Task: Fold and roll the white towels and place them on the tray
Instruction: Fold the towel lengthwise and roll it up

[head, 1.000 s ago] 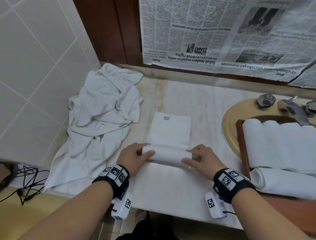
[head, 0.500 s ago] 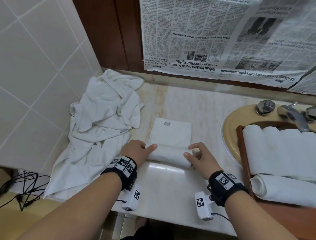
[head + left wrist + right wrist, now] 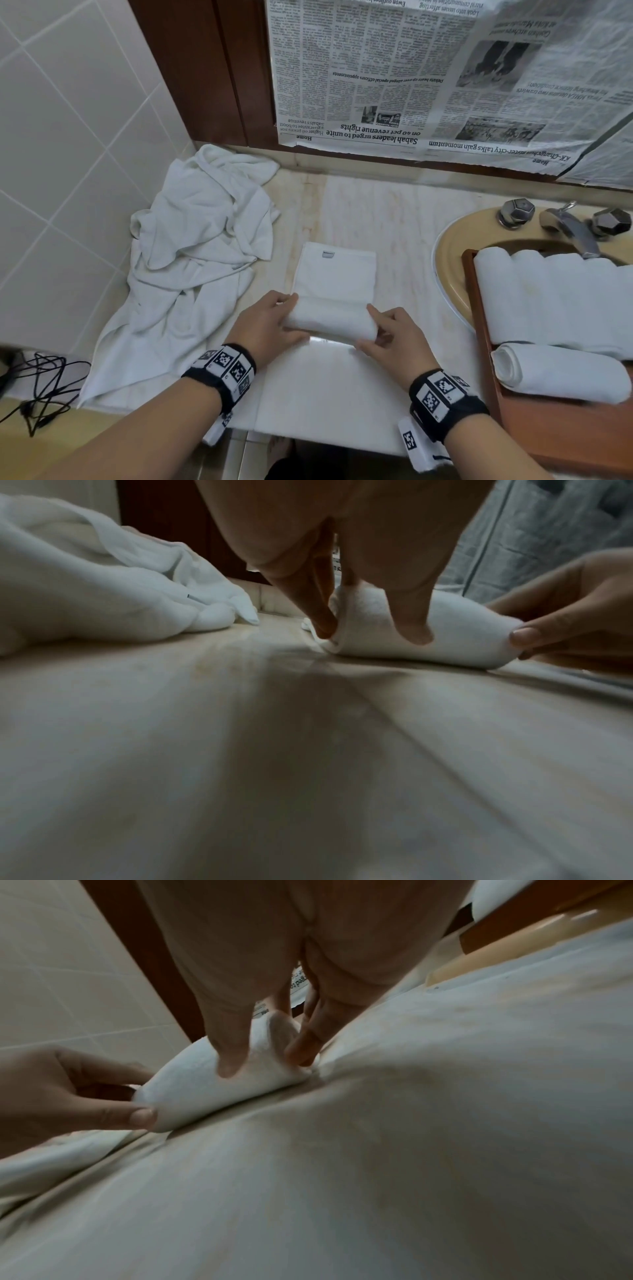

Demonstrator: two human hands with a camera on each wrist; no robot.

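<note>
- Towel being rolled [image 3: 334, 301]: white, folded into a narrow strip, lying flat on the marble worktop [image 3: 404, 219] left of the sink. Its near end is wound into a roll; the far part lies flat, with a small grey label at the far edge.
- Left hand [image 3: 265, 329]: at the left end of the roll. Grip grasping the towel, thumb on the near face and fingers curled over the end, as the left wrist view shows.
- Right hand [image 3: 397, 337]: at the right end of the roll. Grip grasping the towel likewise, thumb on the front and fingertips pressed at the end.
- Tray [image 3: 479, 308]: reddish-brown wood, set across the sink basin [image 3: 448, 260] at the right.
- Rolled towels [image 3: 555, 298]: white, side by side on the tray; one further roll [image 3: 561, 371] lies crosswise at their near side.
- Heap of loose towels [image 3: 191, 253]: white, crumpled, on the worktop at the left against the tiled wall, just beside the towel being rolled.
- Tap [image 3: 568, 226]: metal, with a knob on each side, behind the basin.
- Newspaper [image 3: 428, 75]: sheets hung upside down over the wall behind the worktop.
- Black cables [image 3: 37, 387]: tangled, low at the far left.
</note>
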